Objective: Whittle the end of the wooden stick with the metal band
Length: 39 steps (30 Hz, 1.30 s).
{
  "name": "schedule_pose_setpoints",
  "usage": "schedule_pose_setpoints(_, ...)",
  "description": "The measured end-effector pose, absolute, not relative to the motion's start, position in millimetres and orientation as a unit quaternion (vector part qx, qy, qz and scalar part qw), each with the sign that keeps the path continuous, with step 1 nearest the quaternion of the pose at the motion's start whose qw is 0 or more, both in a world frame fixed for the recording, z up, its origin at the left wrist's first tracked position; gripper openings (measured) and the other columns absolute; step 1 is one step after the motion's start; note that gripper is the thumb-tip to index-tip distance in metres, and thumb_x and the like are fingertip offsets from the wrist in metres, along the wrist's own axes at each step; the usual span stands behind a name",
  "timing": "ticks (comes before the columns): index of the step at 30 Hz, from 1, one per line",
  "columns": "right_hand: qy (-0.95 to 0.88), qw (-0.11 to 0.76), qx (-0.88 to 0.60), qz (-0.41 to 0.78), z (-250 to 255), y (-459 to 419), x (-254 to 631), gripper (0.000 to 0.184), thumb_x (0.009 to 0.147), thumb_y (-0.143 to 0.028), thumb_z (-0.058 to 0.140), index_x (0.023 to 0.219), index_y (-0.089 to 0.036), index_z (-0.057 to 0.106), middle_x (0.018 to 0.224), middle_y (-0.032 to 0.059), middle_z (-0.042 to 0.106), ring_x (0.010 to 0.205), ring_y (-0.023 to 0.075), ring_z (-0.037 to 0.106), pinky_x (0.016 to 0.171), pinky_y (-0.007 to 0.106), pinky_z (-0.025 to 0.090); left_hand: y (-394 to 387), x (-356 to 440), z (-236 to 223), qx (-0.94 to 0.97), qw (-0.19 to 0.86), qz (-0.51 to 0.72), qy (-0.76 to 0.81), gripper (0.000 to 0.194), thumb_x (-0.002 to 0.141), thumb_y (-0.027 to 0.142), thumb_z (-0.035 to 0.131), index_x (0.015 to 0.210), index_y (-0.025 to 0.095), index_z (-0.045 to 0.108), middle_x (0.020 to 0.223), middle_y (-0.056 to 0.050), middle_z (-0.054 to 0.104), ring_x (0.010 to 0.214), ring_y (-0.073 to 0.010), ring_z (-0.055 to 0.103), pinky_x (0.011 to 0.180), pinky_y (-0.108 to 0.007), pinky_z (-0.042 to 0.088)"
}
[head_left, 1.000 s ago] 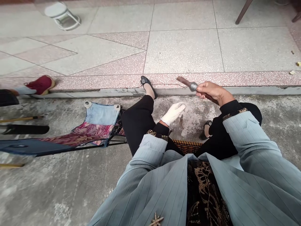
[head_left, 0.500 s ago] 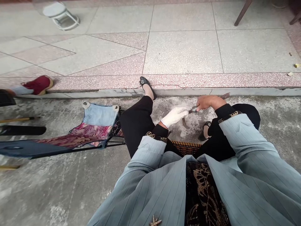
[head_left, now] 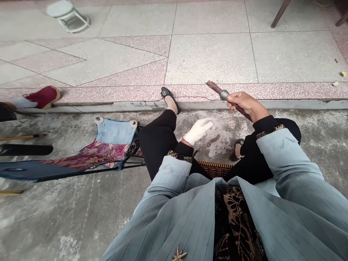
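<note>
My bare right hand (head_left: 246, 104) is closed around a rough brown stick (head_left: 214, 87), raised and slanting up to the left. A coil of thin silvery wire (head_left: 224, 95) is wound round the stick, just past my fingertips. From the coil a fine strand (head_left: 216, 108) runs down toward my left hand (head_left: 199, 130), which wears a white glove. That hand is closed, pinching the strand; its far end is hidden in the glove. Below and right of the glove, a short curved brown piece (head_left: 213, 140) shows against the concrete.
I sit on a woven seat (head_left: 214, 169), a raised tiled step (head_left: 212, 65) ahead. A folding fabric chair (head_left: 116, 132) stands to my left, near another person's red shoe (head_left: 45, 97). A white stool (head_left: 67, 16) is at the far left.
My right hand has swung the stick up and away, so its end now points up-left. My left hand has drawn slightly back, and a strand of wire now spans the gap.
</note>
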State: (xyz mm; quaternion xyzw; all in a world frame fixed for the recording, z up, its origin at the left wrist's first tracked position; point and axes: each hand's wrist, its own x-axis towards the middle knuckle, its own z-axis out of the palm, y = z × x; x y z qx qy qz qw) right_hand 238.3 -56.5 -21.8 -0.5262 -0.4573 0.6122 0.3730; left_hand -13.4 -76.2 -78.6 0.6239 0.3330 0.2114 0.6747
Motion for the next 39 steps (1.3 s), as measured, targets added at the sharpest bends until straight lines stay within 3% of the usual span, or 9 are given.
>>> schedule_pose_setpoints(5,-0.546,0.162,-0.693,0.442,-30.5,-47.9,232.7,0.031,0.081,-0.044,0.071,0.086,-0.014,0.070,0.069,0.0041,0.061,0.059,0.0128,0.051,0.058,0.027,0.038,-79.3,-10.1,-76.0,0.682,0.638,0.158,0.320,0.038,0.089,0.049,0.052,0.078,0.014,0.060,0.067,-0.001,0.055,0.052,-0.0076,0.038,0.051,-0.022,0.031)
schedule_pose_setpoints(9,-0.638,-0.032,-0.699,0.322,-29.0,-47.4,225.3,0.031,0.084,-0.043,0.068,0.095,-0.015,0.074,0.079,0.0108,0.065,0.076,0.0223,0.058,0.065,0.031,0.037,-79.1,-10.1,-76.0,0.714,0.601,0.144,0.330,0.037,0.090,0.046,0.049,0.075,0.014,0.061,0.062,0.000,0.052,0.054,-0.0091,0.041,0.053,-0.022,0.031)
schedule_pose_setpoints(15,-0.673,-0.232,-0.569,0.411,-40.6,-55.2,222.6,0.030,0.080,-0.043,0.072,0.074,-0.014,0.071,0.063,0.0074,0.062,0.059,0.0178,0.053,0.061,0.033,0.038,-77.0,-13.8,-76.3,0.716,0.600,0.145,0.325,0.039,0.090,0.048,0.051,0.077,0.014,0.062,0.067,-0.001,0.056,0.057,-0.0091,0.043,0.054,-0.022,0.032)
schedule_pose_setpoints(20,-0.634,-0.206,-0.378,0.643,-33.5,-63.5,221.8,0.040,0.076,-0.048,0.074,0.091,-0.011,0.073,0.061,-0.0016,0.058,0.055,0.0096,0.047,0.057,0.025,0.038,-75.0,-15.4,-84.6,0.643,0.654,0.202,0.345,0.042,0.086,0.055,0.058,0.079,0.013,0.060,0.067,0.000,0.056,0.052,-0.0061,0.039,0.050,-0.021,0.031)
schedule_pose_setpoints(22,-0.644,-0.123,-0.353,0.667,-22.8,-64.9,223.9,0.039,0.081,-0.048,0.069,0.101,-0.014,0.072,0.071,-0.0024,0.061,0.059,0.0078,0.047,0.060,0.022,0.039,-74.8,-14.7,-89.2,0.616,0.669,0.229,0.347,0.041,0.083,0.054,0.063,0.084,0.013,0.059,0.067,0.001,0.055,0.051,-0.0059,0.039,0.050,-0.021,0.032)
schedule_pose_setpoints(26,-0.623,0.149,-0.422,0.642,-9.6,-62.1,236.6,0.034,0.081,-0.047,0.070,0.088,-0.014,0.070,0.066,-0.0018,0.059,0.054,0.0075,0.044,0.056,0.023,0.037,-76.2,-11.7,-94.7,0.576,0.706,0.249,0.329,0.037,0.088,0.052,0.057,0.085,0.015,0.056,0.075,0.000,0.058,0.047,-0.0044,0.036,0.045,-0.022,0.030)
schedule_pose_setpoints(29,-0.568,0.241,-0.539,0.574,-15.1,-56.8,244.3,0.032,0.083,-0.045,0.068,0.086,-0.013,0.070,0.065,0.0000,0.058,0.052,0.0078,0.043,0.053,0.023,0.035,-77.7,-9.2,-92.7,0.611,0.693,0.209,0.320,0.037,0.091,0.049,0.053,0.078,0.015,0.056,0.073,-0.001,0.057,0.047,-0.0043,0.034,0.045,-0.022,0.028)
schedule_pose_setpoints(31,-0.551,0.217,-0.614,0.522,-21.7,-53.1,243.9,0.030,0.084,-0.042,0.068,0.090,-0.013,0.071,0.066,0.0014,0.059,0.053,0.0086,0.044,0.053,0.023,0.036,-79.0,-7.4,-89.1,0.641,0.675,0.179,0.318,0.038,0.091,0.049,0.052,0.076,0.014,0.057,0.068,0.000,0.055,0.048,-0.0051,0.034,0.047,-0.021,0.027)
schedule_pose_setpoints(39,-0.661,-0.118,-0.680,0.295,-26.7,-51.2,219.1,0.032,0.089,-0.042,0.062,0.099,-0.014,0.075,0.089,0.0129,0.069,0.076,0.0216,0.060,0.062,0.031,0.037,-81.6,-5.2,-88.2,0.724,0.602,0.119,0.315,0.040,0.091,0.051,0.048,0.079,0.015,0.059,0.064,0.003,0.049,0.055,-0.0080,0.038,0.056,-0.022,0.031)
